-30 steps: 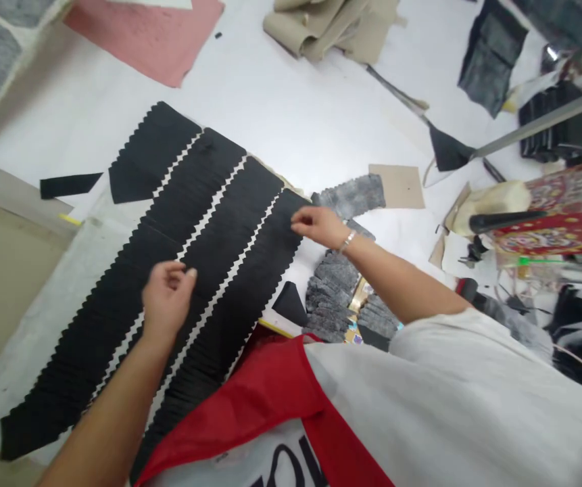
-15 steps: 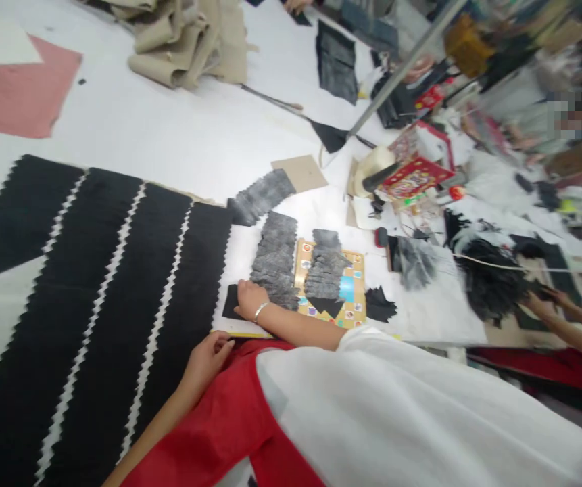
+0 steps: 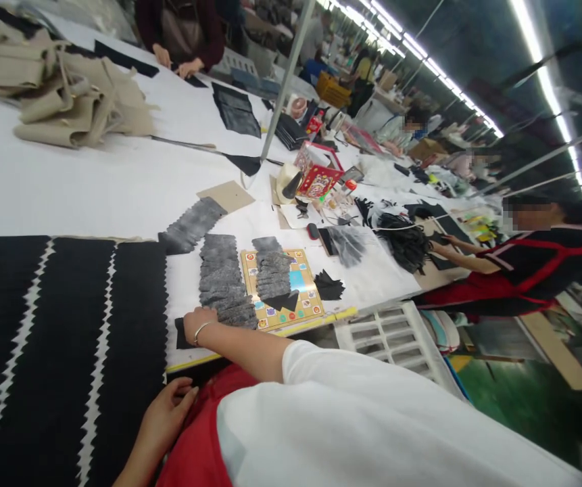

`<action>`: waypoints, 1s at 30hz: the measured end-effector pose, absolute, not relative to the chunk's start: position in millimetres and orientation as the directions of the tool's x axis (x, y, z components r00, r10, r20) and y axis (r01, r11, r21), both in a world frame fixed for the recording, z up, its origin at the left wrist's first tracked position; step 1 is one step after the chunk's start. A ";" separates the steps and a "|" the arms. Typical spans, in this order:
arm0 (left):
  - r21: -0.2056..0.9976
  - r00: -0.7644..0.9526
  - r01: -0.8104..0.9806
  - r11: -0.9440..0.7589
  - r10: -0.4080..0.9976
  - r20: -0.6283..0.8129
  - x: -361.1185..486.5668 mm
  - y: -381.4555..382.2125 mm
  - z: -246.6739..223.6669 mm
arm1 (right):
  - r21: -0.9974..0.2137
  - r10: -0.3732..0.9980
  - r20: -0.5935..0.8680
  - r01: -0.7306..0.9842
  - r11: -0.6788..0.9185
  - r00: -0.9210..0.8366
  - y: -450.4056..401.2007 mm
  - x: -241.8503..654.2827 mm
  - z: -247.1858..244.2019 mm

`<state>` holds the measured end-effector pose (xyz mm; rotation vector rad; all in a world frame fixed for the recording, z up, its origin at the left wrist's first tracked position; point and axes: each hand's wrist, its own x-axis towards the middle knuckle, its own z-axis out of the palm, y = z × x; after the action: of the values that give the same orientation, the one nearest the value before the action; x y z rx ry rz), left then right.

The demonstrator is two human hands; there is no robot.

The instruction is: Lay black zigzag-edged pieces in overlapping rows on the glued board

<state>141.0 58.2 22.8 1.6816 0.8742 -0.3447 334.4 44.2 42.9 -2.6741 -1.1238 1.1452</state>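
Note:
My right hand (image 3: 200, 325), with a bracelet at the wrist, bends its fingers over a small black fabric piece (image 3: 181, 335) near the table edge. Its fingertips are partly hidden. Beside the table's front edge, my left hand (image 3: 170, 408) hangs loosely curled, thumb apart from the fingers, nothing visible in it. Left of both hands lie long black fabric strips (image 3: 136, 325) with zigzag edges. A stack of grey-black zigzag-edged pieces (image 3: 222, 277) lies just beyond my right hand, and another stack (image 3: 272, 269) rests on a patterned board (image 3: 311, 297).
Farther off are a beige fabric heap (image 3: 82, 101), a cardboard piece (image 3: 232, 196), a red box (image 3: 320, 172) and a metal pole (image 3: 286, 81). A black scrap pile (image 3: 329, 285) lies right of the board. Co-workers handle pieces across the table and at the right (image 3: 534, 260).
The view has swung up and right, bringing in ceiling lights and co-workers. My right hand stays at the small black piece; my left hand stays loosely curled near the table edge.

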 end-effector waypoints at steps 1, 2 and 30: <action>0.707 0.677 0.703 -0.075 0.374 -0.634 139.4 58.2 24.3 | -0.261 0.621 -0.615 0.618 -0.741 0.486 44.1 331.7 45.9; 0.706 0.674 0.704 -0.076 0.385 -0.631 137.9 58.1 26.0 | -0.227 0.611 -0.613 0.629 -0.743 0.501 44.3 329.1 48.7; 0.692 0.350 0.004 0.722 0.647 -0.677 268.3 68.3 91.2 | -0.855 0.779 -0.470 0.003 -0.518 0.416 28.0 380.5 66.3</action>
<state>268.3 68.3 91.2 0.6695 1.1522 0.4591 380.5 28.0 66.3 -1.8450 -0.6706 1.1823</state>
